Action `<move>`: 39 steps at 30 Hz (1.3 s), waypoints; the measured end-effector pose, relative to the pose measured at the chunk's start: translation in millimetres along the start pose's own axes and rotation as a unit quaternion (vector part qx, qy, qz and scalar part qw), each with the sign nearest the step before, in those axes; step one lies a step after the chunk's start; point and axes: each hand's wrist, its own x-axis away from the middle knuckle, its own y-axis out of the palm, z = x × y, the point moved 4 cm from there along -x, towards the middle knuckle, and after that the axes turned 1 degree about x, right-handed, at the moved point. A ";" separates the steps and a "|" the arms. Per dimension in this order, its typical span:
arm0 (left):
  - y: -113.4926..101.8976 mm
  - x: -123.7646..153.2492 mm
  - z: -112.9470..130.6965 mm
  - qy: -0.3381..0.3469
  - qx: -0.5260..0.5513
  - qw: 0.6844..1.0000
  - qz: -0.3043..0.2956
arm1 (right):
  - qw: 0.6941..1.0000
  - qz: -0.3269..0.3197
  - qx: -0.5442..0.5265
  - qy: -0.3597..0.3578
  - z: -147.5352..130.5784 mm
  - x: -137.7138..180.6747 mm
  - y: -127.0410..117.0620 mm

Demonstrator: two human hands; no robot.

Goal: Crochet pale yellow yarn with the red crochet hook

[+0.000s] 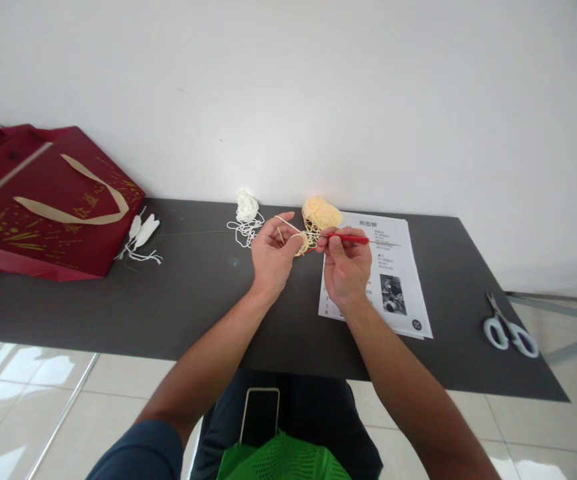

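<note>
While scissors [511,332] and red bag [43,200] lie well aside on table [208,300] | yellow yarn ball [321,213] just behind hands | left hand [273,253] pinches seemingly crocheted yellow piece [302,243] | right hand [345,267] grips red hook [351,238]

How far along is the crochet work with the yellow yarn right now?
Done: only a small yellow crocheted piece exists, pinched in the left hand. In hand: the right hand holds the red crochet hook at it, with yarn running to the yellow yarn ball. Left: probably most of it; the ball looks largely unused, the white yarn lies apart, and the scissors sit aside.
</note>
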 end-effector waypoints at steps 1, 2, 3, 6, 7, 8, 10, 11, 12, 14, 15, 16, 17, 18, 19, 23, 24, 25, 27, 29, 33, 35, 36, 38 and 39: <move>-0.1 0.0 0.2 0.001 -0.003 1.000 0.002 | 1.000 -0.003 -0.003 -0.001 0.0 -0.1 0.2; -0.2 -0.1 0.5 0.003 -0.005 1.000 0.003 | 1.000 -0.006 -0.007 -0.003 0.0 -0.2 0.6; -0.3 -0.1 0.8 0.004 -0.007 1.000 0.006 | 1.000 -0.010 -0.010 -0.003 -0.1 -0.3 0.8; -0.2 -0.3 1.6 0.004 -0.006 1.000 0.010 | 1.000 -0.016 -0.008 -0.006 -0.1 -0.4 0.9; 0.0 -0.3 1.9 0.004 -0.005 1.000 0.010 | 1.000 -0.017 -0.006 -0.008 -0.1 -0.5 0.5; 0.2 -0.3 2.3 0.004 -0.005 1.000 0.010 | 1.000 -0.018 -0.005 -0.012 0.0 -0.5 0.1; 0.7 -0.1 3.4 0.005 -0.007 1.000 0.009 | 1.000 -0.022 -0.003 -0.020 0.2 -0.6 -0.9; 0.9 0.0 3.9 0.005 -0.008 1.000 0.010 | 0.999 -0.024 -0.001 -0.023 0.5 -0.5 -1.5; 1.1 0.1 4.3 0.005 -0.011 1.000 0.010 | 0.999 -0.025 0.003 -0.027 0.8 -0.4 -2.0; 1.3 0.3 4.8 0.002 -0.016 1.000 0.013 | 0.999 -0.027 0.017 -0.034 1.8 0.2 -2.9; 1.3 0.4 4.9 0.000 -0.017 1.000 0.014 | 0.999 -0.027 0.022 -0.039 2.2 0.7 -3.2; 1.3 0.4 4.9 -0.002 -0.018 1.000 0.015 | 0.998 -0.027 0.026 -0.045 2.4 1.3 -3.3; 1.3 0.5 4.9 -0.004 -0.019 1.000 0.016 | 0.998 -0.027 0.029 -0.050 2.4 1.9 -3.2; 1.3 0.6 4.8 -0.005 -0.019 1.000 0.017 | 0.998 -0.028 0.032 -0.054 2.2 2.6 -2.9; 1.2 0.6 4.7 -0.004 -0.018 1.000 0.018 | 0.997 -0.027 0.034 -0.057 1.9 3.2 -2.5; 1.2 0.8 4.7 0.006 -0.013 1.000 0.012 | 0.999 -0.015 0.025 -0.032 0.1 3.2 -1.4; 1.3 0.9 4.7 0.010 -0.011 1.000 0.010 | 1.000 -0.014 0.011 -0.015 0.1 2.5 -1.3; 1.4 1.1 4.7 0.012 -0.011 1.000 0.008 | 1.000 -0.012 -0.004 0.005 0.5 1.7 -1.4; 1.9 1.5 4.8 0.015 -0.013 1.000 0.005 | 0.999 -0.007 -0.030 0.044 2.0 0.1 -1.8; 2.3 2.0 5.0 0.016 -0.019 1.000 0.006 | 0.996 0.001 -0.042 0.073 3.9 -0.8 -2.5; 2.3 2.5 5.5 0.014 -0.025 1.000 0.011 | 0.993 0.014 -0.067 0.096 7.5 -1.0 -2.8; 2.6 2.7 5.5 0.014 -0.021 1.000 0.006 | 0.992 0.018 -0.075 0.102 8.5 -1.0 -2.7; 2.6 2.7 5.4 0.013 -0.019 1.000 0.004 | 0.991 0.019 -0.077 0.105 8.5 -1.0 -2.7; 2.3 2.8 5.1 0.009 -0.021 1.000 0.005 | 0.991 0.014 -0.081 0.109 7.4 -0.9 -2.4; 2.2 2.9 4.9 0.007 -0.023 1.000 0.006 | 0.991 0.009 -0.083 0.105 6.2 -0.8 -2.1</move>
